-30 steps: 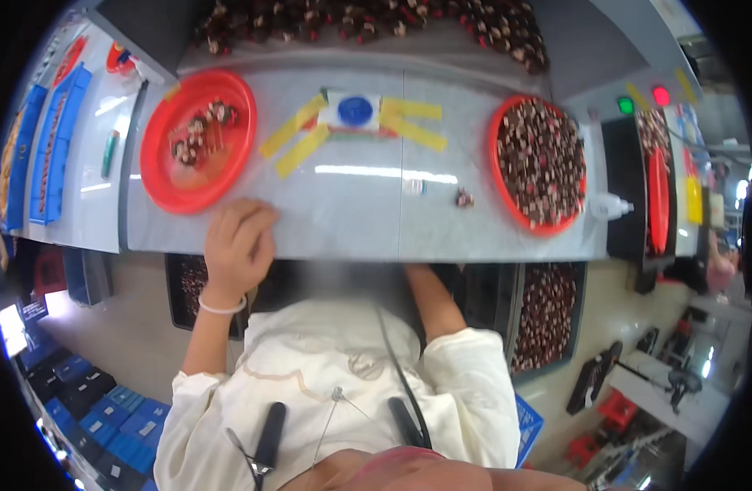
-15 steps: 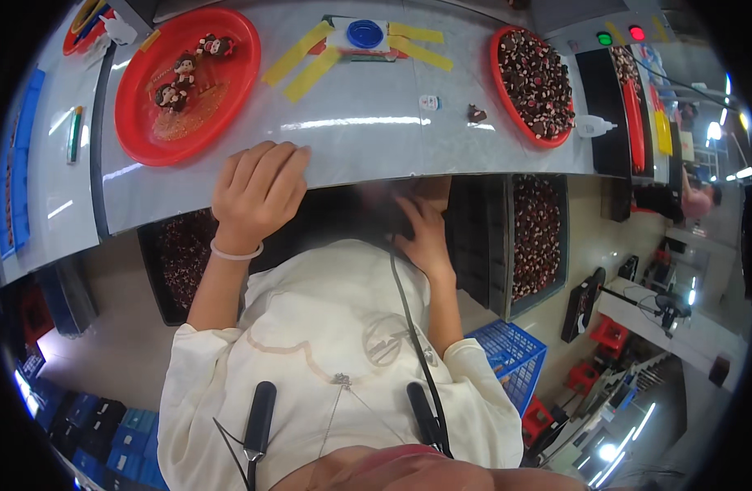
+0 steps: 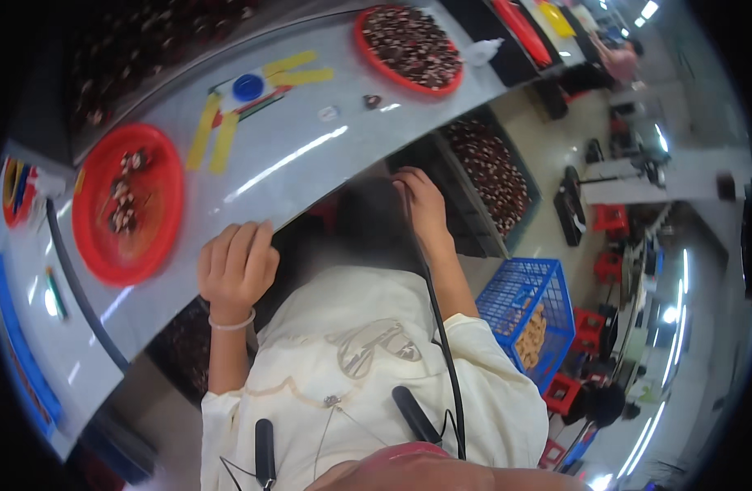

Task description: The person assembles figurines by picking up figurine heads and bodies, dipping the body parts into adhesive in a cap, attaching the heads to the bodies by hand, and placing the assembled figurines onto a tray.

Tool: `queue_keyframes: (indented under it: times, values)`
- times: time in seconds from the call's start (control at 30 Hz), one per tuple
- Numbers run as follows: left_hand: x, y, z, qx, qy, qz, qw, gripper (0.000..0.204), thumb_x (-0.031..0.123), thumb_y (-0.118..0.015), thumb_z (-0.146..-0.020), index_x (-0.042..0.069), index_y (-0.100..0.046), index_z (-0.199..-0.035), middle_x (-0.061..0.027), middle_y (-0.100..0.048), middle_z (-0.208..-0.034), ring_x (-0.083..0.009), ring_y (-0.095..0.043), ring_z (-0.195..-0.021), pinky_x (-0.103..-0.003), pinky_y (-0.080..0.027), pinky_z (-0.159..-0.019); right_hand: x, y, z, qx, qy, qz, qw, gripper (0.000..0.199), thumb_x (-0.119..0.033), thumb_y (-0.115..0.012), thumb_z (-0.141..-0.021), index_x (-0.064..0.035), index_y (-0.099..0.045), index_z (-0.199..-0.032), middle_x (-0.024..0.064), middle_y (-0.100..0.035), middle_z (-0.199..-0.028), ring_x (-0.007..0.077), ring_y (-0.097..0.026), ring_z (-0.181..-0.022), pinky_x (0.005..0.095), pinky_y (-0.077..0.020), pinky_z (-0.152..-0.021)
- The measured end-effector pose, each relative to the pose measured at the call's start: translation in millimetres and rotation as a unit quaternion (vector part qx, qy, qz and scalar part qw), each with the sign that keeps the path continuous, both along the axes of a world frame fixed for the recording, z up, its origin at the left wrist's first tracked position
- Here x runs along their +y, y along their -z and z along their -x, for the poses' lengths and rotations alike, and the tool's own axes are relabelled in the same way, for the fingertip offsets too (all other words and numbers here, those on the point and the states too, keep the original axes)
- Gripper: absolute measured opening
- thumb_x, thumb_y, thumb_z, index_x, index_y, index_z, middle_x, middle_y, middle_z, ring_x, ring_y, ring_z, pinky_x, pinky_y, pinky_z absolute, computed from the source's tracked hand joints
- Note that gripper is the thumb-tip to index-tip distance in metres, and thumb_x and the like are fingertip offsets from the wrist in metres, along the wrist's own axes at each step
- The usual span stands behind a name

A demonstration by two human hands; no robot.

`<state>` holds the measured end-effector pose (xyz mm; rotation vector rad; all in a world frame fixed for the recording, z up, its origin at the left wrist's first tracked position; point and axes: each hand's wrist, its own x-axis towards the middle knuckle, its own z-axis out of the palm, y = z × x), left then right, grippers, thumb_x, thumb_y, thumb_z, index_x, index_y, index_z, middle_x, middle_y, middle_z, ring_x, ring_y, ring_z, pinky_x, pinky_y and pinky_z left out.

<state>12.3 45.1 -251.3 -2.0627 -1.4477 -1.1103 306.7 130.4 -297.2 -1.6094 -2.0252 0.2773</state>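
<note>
My left hand (image 3: 237, 266) rests at the front edge of the grey-white worktable, fingers loosely bent and nothing visible in it. Just beyond the table edge, my right hand (image 3: 423, 200) has its fingers curled at a black cable (image 3: 432, 286) that hangs down over my shirt. A red oval tray (image 3: 167, 245) on the left holds several small brown-and-white figures (image 3: 122, 204). Farther right lies a red tray (image 3: 366, 49) heaped with small brown, white and pink pieces. Between them a round blue lid or dish (image 3: 248, 87) sits among yellow tape strips (image 3: 202, 131).
Under the table at right stands a grey bin (image 3: 519, 225) full of brown pieces. A blue crate (image 3: 515, 282) with tan items stands beside me. A white bottle (image 3: 481, 51) lies by the far tray. Another person (image 3: 621, 61) is far right.
The view has turned and tilted, so the table now slants. My right hand has curled in at the cable from spread fingers. My left hand has drawn back to the table edge.
</note>
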Motion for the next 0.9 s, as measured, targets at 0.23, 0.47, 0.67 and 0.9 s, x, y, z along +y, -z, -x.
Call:
queue_keyframes:
  times: [0.23, 0.47, 0.67, 0.9]
  values:
    - [0.3, 5.0, 1.5, 0.008, 0.006, 0.003, 1.0, 0.019, 0.005, -0.061, -0.071, 0.008, -0.065, -0.089, -0.0048, -0.062, -0.084, -0.0214, -0.061, -0.078, -0.031, -0.047, -0.068, -17.1, -13.1, -10.4, -0.035, -0.013, 0.03, 0.999, 0.011, -0.014, -0.059, -0.08, -0.0073, -0.063, -0.088, 0.0059, -0.06, -0.1, 0.0263, -0.058, -0.091, 0.0353, -0.0482, -0.074]
    - [3.7, 4.9, -3.0, 0.033, -0.036, 0.002, 0.999, 0.018, 0.004, -0.06, -0.072, 0.008, -0.065, -0.089, -0.0049, -0.062, -0.083, -0.0215, -0.061, -0.077, -0.032, -0.047, -0.067, -15.7, -3.1, -14.0, -0.055, -0.096, 0.106, 0.988, 0.014, -0.01, -0.059, -0.077, -0.0066, -0.062, -0.089, 0.0076, -0.058, -0.104, 0.0281, -0.056, -0.096, 0.0357, -0.0475, -0.078]
    - [8.2, 1.6, -8.3, 0.069, -0.061, -0.009, 0.996, 0.017, 0.005, -0.062, -0.07, 0.01, -0.065, -0.085, -0.0019, -0.061, -0.083, -0.0181, -0.06, -0.076, -0.03, -0.046, -0.064, -13.8, 19.9, -27.2, -0.038, -0.142, 0.13, 0.981, 0.016, -0.005, -0.055, -0.069, -0.0081, -0.063, -0.083, 0.0085, -0.058, -0.091, 0.0293, -0.056, -0.09, 0.0391, -0.0465, -0.075]
    - [7.8, 3.4, -12.1, 0.077, -0.099, 0.011, 0.992, 0.021, 0.002, -0.06, -0.067, 0.012, -0.066, -0.085, -0.0022, -0.062, -0.083, -0.0206, -0.06, -0.075, -0.031, -0.048, -0.067, -11.8, 32.3, -48.3, -0.006, -0.166, 0.186, 0.968, 0.02, -0.003, -0.053, -0.069, -0.0079, -0.064, -0.086, 0.0084, -0.058, -0.094, 0.0282, -0.057, -0.091, 0.0385, -0.0475, -0.077]
